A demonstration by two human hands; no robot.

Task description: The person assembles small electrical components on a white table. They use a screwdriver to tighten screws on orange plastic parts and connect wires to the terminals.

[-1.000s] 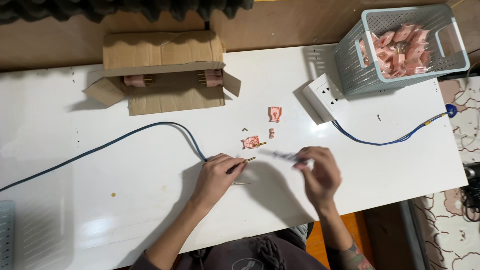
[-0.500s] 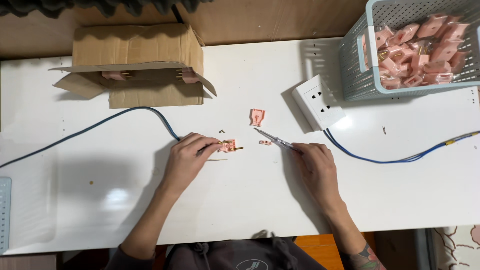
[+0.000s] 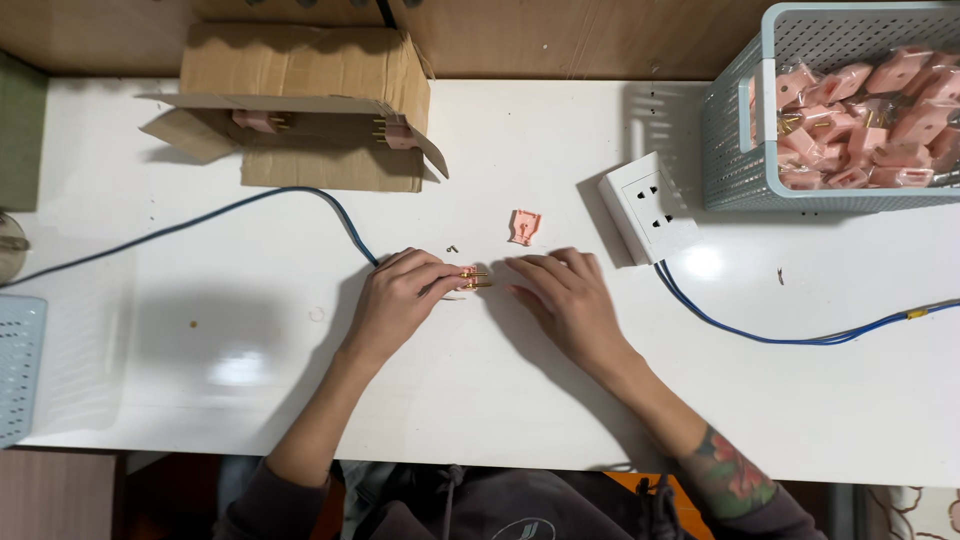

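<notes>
Left hand closed around a pink plug, 2 brass prongs sticking out rightward, long axis level across the table. Right hand flat, fingers loose, empty, just right of the prongs. Pink plug cover beyond, nearer the right hand.

Hidden, cropped, or too small to make out

The left hand covers most of the pink plug; only its brass prongs and a sliver of pink show, so how the fingers grip it cannot be told. The right hand lies palm down, hiding whatever is beneath it. The basket of pink plugs runs off the right edge. The cardboard box shadows its contents. The speck beside the cable is too small to identify.
</notes>
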